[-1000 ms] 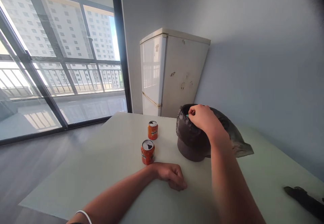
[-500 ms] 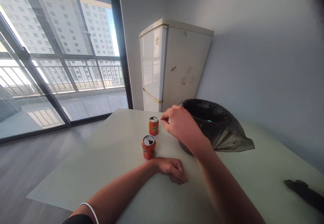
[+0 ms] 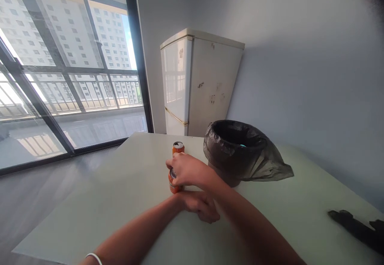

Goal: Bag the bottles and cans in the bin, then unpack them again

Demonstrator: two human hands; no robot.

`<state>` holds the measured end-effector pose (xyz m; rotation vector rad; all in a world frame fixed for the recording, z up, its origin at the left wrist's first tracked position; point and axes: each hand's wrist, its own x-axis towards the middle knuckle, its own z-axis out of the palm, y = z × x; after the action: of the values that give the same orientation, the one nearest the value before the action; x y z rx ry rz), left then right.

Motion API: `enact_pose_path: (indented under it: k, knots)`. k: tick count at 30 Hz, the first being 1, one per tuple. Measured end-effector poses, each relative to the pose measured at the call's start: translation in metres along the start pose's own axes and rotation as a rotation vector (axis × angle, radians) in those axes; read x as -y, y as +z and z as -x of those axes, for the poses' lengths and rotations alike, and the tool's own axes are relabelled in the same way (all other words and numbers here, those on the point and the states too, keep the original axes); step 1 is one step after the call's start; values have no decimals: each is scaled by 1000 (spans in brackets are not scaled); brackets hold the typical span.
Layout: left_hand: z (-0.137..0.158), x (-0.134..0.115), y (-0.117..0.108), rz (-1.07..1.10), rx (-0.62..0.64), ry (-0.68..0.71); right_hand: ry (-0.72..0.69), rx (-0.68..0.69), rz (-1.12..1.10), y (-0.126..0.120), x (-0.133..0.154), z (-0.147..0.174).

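Note:
My right hand [image 3: 192,171] is at the nearer orange-red soda can [image 3: 175,187], its fingers and thumb curled around the top rim. The can stands upright on the pale table, and the hand hides part of its lid. Just behind it stands a second orange soda can [image 3: 178,146], upright and opened, its lower part covered by my fingers. My left hand [image 3: 200,207] rests on the table as a loose fist with nothing seen in it. Its wrist lies right in front of the nearer can, and my right forearm crosses above it.
A bin [image 3: 223,171] lined with a black plastic bag [image 3: 220,149] stands on the pale table [image 3: 126,193], right of the cans. A dark object [image 3: 354,225] lies at the right. Behind are a white fridge [image 3: 216,85] and a glass sliding door [image 3: 72,73].
My right hand has moved left and down from beside the bin to the nearer can, closing around its top. My left hand stays on the table. The view has shifted slightly.

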<state>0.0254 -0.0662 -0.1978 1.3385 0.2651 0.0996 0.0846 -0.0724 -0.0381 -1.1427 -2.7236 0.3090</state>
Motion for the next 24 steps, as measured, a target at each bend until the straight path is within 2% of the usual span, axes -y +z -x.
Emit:
enact_pose_path:
  k: [1, 3, 5, 7, 10, 11, 13, 16, 20, 24]
  knots:
    - [0, -1, 0, -5, 46, -19, -16, -9, -8, -7, 2, 6]
    - [-2, -3, 1, -1, 97, -34, -45, -114, -76, -26, 7, 22]
    - [-3, -3, 2, 9, 117, -38, -59, -323, -172, -49, 12, 44]
    - [-4, -3, 4, 20, 119, -27, -39, -593, -189, -74, 12, 67]
    - [-4, -2, 5, 34, 106, -4, 103, -1057, -32, -103, -5, 96]
    - [-4, -1, 4, 35, 98, -8, 172, -1168, 29, -109, -15, 103]
    - [-5, 3, 3, 38, 71, -19, 316, -1286, 114, -118, -41, 111]
    - [-8, 10, -2, 40, 48, -54, 519, -1251, 141, -122, -84, 113]
    - [-13, 24, -12, 41, 22, -77, 696, -966, 93, -119, -124, 103]
    - [-15, 36, -19, 40, -16, -108, 733, -699, 35, -110, -142, 92]
